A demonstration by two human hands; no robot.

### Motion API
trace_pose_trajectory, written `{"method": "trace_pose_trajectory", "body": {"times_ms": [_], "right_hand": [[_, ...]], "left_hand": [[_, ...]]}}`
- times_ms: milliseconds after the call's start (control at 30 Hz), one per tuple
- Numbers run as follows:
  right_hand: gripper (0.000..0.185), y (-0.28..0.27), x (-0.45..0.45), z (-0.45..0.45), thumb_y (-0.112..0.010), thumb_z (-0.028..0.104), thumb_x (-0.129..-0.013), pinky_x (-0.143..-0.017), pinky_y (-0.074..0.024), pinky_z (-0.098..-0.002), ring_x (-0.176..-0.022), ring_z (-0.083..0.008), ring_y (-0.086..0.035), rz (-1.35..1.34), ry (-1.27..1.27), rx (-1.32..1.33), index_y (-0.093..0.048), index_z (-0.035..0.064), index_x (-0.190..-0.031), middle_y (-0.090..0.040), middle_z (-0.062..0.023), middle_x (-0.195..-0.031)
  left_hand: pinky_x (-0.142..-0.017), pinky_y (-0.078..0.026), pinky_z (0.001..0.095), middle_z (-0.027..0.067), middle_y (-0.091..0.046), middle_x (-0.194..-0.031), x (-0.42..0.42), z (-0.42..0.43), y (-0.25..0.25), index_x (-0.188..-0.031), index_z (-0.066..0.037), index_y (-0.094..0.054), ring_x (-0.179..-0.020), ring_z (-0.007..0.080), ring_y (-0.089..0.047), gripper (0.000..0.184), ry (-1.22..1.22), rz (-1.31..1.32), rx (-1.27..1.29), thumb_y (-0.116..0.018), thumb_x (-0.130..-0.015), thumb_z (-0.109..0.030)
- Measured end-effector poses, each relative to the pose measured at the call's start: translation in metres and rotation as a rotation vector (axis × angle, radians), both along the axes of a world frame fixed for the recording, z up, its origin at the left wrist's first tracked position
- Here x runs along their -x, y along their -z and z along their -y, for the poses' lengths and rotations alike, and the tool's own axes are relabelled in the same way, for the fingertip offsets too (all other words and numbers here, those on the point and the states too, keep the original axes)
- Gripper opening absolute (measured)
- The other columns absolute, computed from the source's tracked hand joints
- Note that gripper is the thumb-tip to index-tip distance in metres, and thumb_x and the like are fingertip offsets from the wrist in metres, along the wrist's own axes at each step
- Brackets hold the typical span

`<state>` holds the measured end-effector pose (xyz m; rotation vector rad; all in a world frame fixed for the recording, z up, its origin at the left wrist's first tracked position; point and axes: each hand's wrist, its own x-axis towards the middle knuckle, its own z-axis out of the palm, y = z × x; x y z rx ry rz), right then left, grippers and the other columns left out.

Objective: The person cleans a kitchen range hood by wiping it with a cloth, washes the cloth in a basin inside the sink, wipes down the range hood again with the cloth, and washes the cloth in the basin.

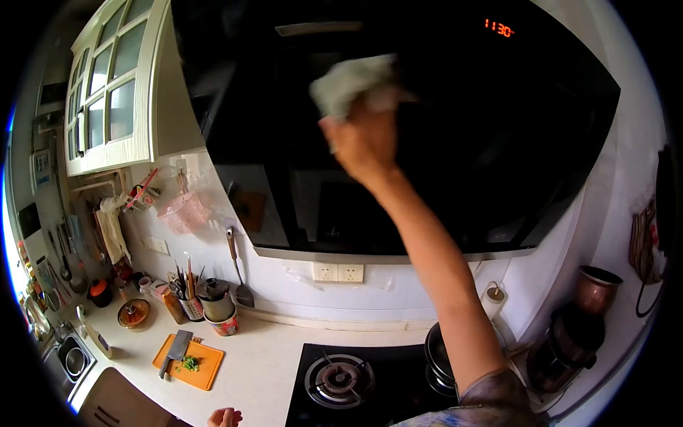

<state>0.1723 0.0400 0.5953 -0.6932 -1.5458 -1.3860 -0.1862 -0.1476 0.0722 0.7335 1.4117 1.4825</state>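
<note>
My right hand (pixel 366 142) is raised and pressed around a pale grey-white cloth (pixel 348 82), held against the glossy black front of the range hood (pixel 455 164). Motion blurs the cloth and the fingers. Low at the bottom edge, my left hand (pixel 225 418) shows only in part, its fingers curled in with nothing visible in them. It is near the counter's front edge, below an orange cutting board (pixel 206 370). On that board lie a cleaver (pixel 178 349) and some chopped greens (pixel 189 364).
Below the hood is a gas stove (pixel 339 381) with a dark pan (pixel 437 352) on its right burner. A utensil holder (pixel 191 307) and a lidded pot (pixel 216 299) stand by the wall. A white cabinet (pixel 163 107) hangs left; a sink (pixel 71 359) is below. A dark appliance (pixel 565 349) stands right.
</note>
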Motion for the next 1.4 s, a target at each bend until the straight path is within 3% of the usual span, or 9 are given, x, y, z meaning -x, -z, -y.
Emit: {"method": "trace_pose_trajectory", "body": {"times_ms": [200,333,433,567,733,867,1233,1333,1400], "right_hand": [[0.037,0.120,-0.011,-0.085,-0.051,0.024,-0.083,-0.093,-0.0408,-0.0341,-0.107,-0.0157,-0.052,0.668,0.303,0.060,-0.057,0.0138,-0.118,-0.045,-0.0032,-0.131],[0.037,0.111,-0.035,-0.069,-0.051,0.020,-0.082,-0.100,-0.0381,-0.0382,-0.118,-0.0165,-0.045,0.737,0.329,0.049,-0.057,0.0144,-0.118,-0.050,-0.0009,-0.123],[0.040,0.044,-0.002,-0.039,-0.055,0.028,-0.083,-0.097,-0.0376,-0.0418,-0.123,-0.0177,-0.039,0.481,0.298,0.114,-0.054,0.0133,-0.120,-0.040,-0.0040,-0.137],[0.040,-0.043,0.049,-0.006,-0.062,0.026,-0.078,-0.096,-0.0328,-0.0431,-0.119,-0.0239,-0.041,0.251,0.082,-0.172,-0.057,0.0087,-0.113,-0.042,-0.0096,-0.133],[0.031,0.015,0.036,-0.012,-0.061,0.022,-0.076,-0.101,-0.0281,-0.0450,-0.127,-0.0274,-0.033,0.210,0.152,-0.015,-0.063,0.0047,-0.101,-0.044,-0.0148,-0.131],[0.017,0.084,0.000,-0.054,-0.059,0.024,-0.077,-0.092,-0.0405,-0.0413,-0.104,-0.0219,-0.050,0.307,0.213,0.190,-0.068,0.0118,-0.085,-0.058,-0.0062,-0.110],[0.020,-0.039,-0.025,0.017,-0.059,0.022,-0.077,-0.090,-0.0375,-0.0416,-0.103,-0.0266,-0.050,0.088,0.091,-0.229,-0.064,0.0059,-0.089,-0.054,-0.0129,-0.115],[0.021,-0.047,-0.123,0.046,-0.056,0.022,-0.078,-0.073,-0.0397,-0.0445,-0.085,-0.0291,-0.053,-0.131,0.130,-0.205,-0.060,0.0031,-0.086,-0.056,-0.0112,-0.082],[0.035,-0.039,-0.193,0.071,-0.045,0.028,-0.089,-0.089,-0.0335,-0.0483,-0.102,-0.0358,-0.048,-0.324,0.154,-0.285,-0.056,0.0004,-0.107,-0.056,-0.0181,-0.104]], "left_hand": [[-0.076,-0.049,0.0339,0.0126,-0.065,-0.092,-0.050,0.005,-0.055,-0.102,0.001,-0.059,-0.084,0.0214,-0.063,0.033,0.146,0.002,-0.114,-0.060,-0.085,-0.027],[-0.074,-0.050,0.0326,0.0146,-0.065,-0.090,-0.019,0.004,0.021,-0.100,0.001,-0.059,-0.080,0.0208,-0.063,0.033,0.076,0.018,-0.068,-0.061,-0.085,-0.028],[-0.073,-0.049,0.0331,0.0143,-0.065,-0.089,-0.013,-0.004,0.042,-0.099,0.001,-0.060,-0.079,0.0205,-0.062,0.032,0.017,0.008,0.026,-0.061,-0.085,-0.028],[-0.077,-0.048,0.0353,0.0136,-0.065,-0.089,-0.047,-0.003,-0.024,-0.101,0.002,-0.060,-0.082,0.0208,-0.062,0.033,0.094,0.024,-0.110,-0.061,-0.084,-0.027],[-0.076,-0.049,0.0348,0.0144,-0.066,-0.089,-0.055,0.004,-0.035,-0.101,0.004,-0.060,-0.082,0.0215,-0.063,0.034,0.152,0.023,-0.092,-0.062,-0.083,-0.025],[-0.075,-0.049,0.0346,0.0145,-0.066,-0.089,-0.037,0.011,-0.008,-0.100,0.004,-0.060,-0.081,0.0216,-0.063,0.033,0.120,0.010,-0.032,-0.062,-0.084,-0.025],[-0.074,-0.049,0.0341,0.0148,-0.066,-0.089,-0.080,-0.006,-0.048,-0.100,0.004,-0.060,-0.080,0.0216,-0.063,0.033,0.234,-0.034,-0.081,-0.062,-0.084,-0.024],[-0.074,-0.049,0.0339,0.0149,-0.066,-0.089,-0.085,-0.002,-0.044,-0.100,0.004,-0.060,-0.080,0.0216,-0.063,0.032,0.226,-0.042,-0.050,-0.062,-0.084,-0.023],[-0.074,-0.049,0.0338,0.0149,-0.066,-0.089,-0.083,0.003,-0.041,-0.100,0.004,-0.060,-0.080,0.0216,-0.063,0.032,0.206,-0.052,-0.027,-0.062,-0.084,-0.023]]}}
